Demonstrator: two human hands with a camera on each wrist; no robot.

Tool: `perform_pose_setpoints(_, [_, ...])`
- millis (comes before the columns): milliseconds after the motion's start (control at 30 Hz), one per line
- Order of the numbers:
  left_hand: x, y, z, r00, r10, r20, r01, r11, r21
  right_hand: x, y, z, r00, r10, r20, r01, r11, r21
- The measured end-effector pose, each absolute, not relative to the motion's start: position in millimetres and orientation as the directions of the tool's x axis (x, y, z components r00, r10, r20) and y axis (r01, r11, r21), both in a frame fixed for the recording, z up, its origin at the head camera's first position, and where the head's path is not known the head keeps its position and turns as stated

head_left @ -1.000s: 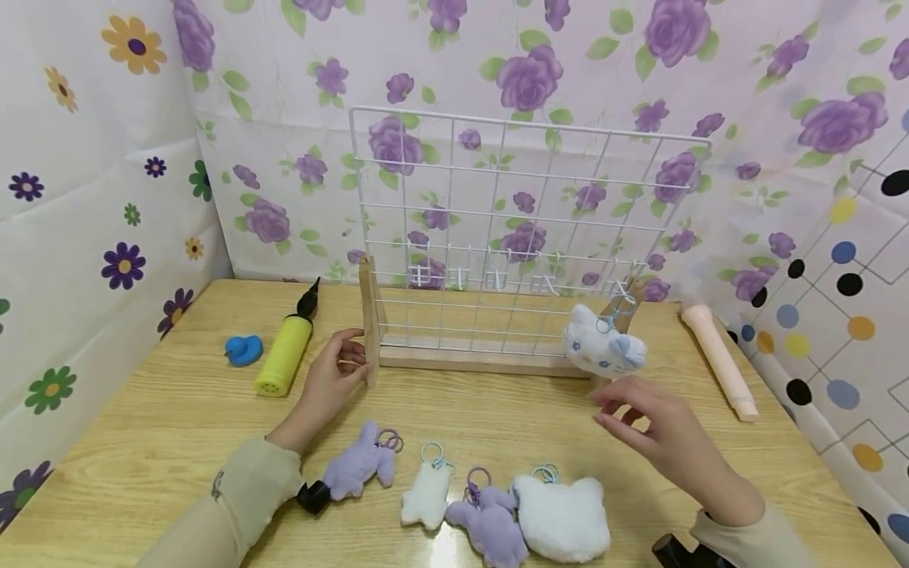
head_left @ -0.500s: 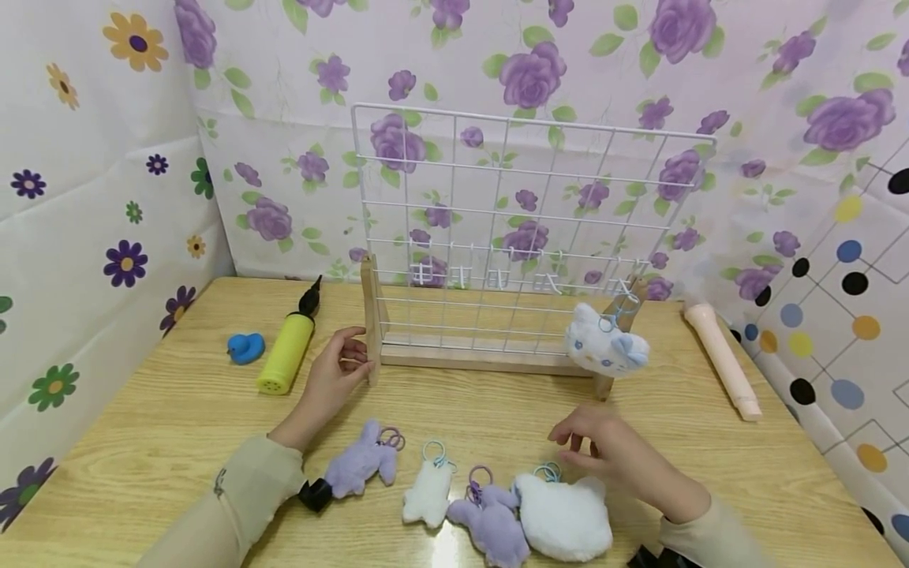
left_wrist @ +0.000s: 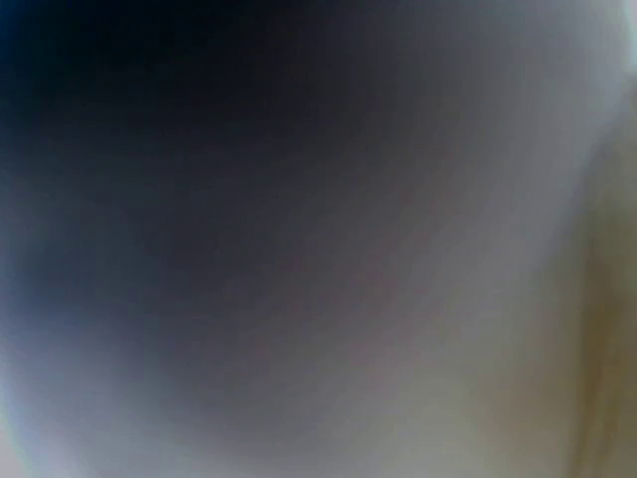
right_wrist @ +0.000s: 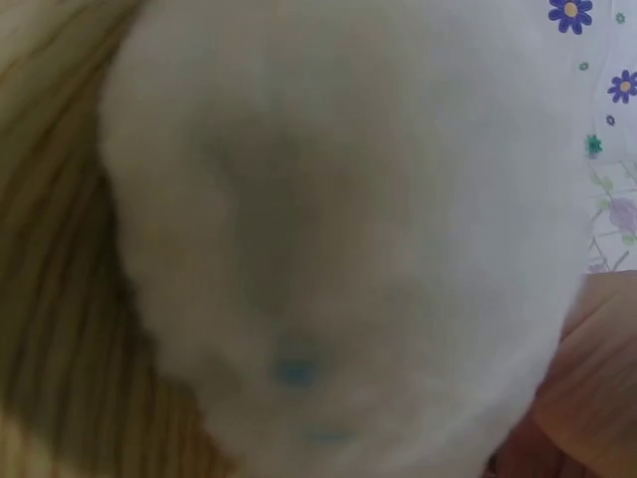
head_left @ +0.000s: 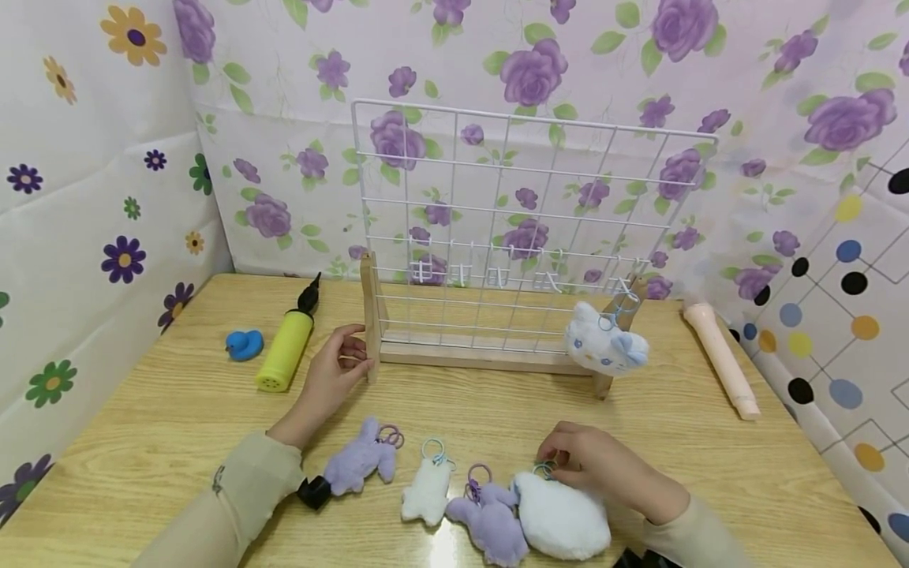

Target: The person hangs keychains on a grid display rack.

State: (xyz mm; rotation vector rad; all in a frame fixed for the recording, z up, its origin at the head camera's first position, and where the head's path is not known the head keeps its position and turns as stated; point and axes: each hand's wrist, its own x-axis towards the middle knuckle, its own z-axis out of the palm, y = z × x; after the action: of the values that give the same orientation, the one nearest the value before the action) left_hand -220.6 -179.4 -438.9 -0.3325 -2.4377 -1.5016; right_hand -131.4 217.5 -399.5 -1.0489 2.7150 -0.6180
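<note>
At the wire grid rack (head_left: 490, 359), my left hand (head_left: 330, 383) holds the wooden upright at its left end, thumb in front and fingers behind. My right hand (head_left: 600, 465) pinches the blue rings at the top of a white plush keychain (head_left: 564, 521), whose right side tilts up off the table. This white plush (right_wrist: 348, 199) fills most of the right wrist view, with part of the right hand (right_wrist: 597, 378) at its edge. A white cat-face plush keychain (head_left: 604, 343) hangs from the rack's rightmost hook. The left wrist view is a dark blur.
Left of the white plush lie a purple plush keychain (head_left: 490, 525), a small white one (head_left: 426, 493) and another purple one (head_left: 358, 461). Several white hooks (head_left: 497, 276) line the grid. A yellow-green pump (head_left: 286, 351), blue duck (head_left: 245, 345) and pale pink tube (head_left: 720, 359) lie at the sides.
My right hand has moved left and down from beside the hanging cat plush to the white plush's rings, and that plush has tilted. The left hand stays on the rack's upright.
</note>
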Motion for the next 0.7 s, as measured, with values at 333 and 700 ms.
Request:
perform_pose_setpoints(333, [-220.4,-178.8,-439.1,-0.941,0.054,0.334,0.323,0.444,0.836,-133.5,214.8,-401.8,-0.730,-0.681,-0.055,-0.600,0.677,-0.426])
perform_pose_setpoints(700, [-220.5,-178.6,-439.5,-0.938,0.052,0.342,0.327,0.452,0.830,-135.5,217.1,-403.5,-0.755,-0.654,-0.043,-0.577,0.694,-0.431])
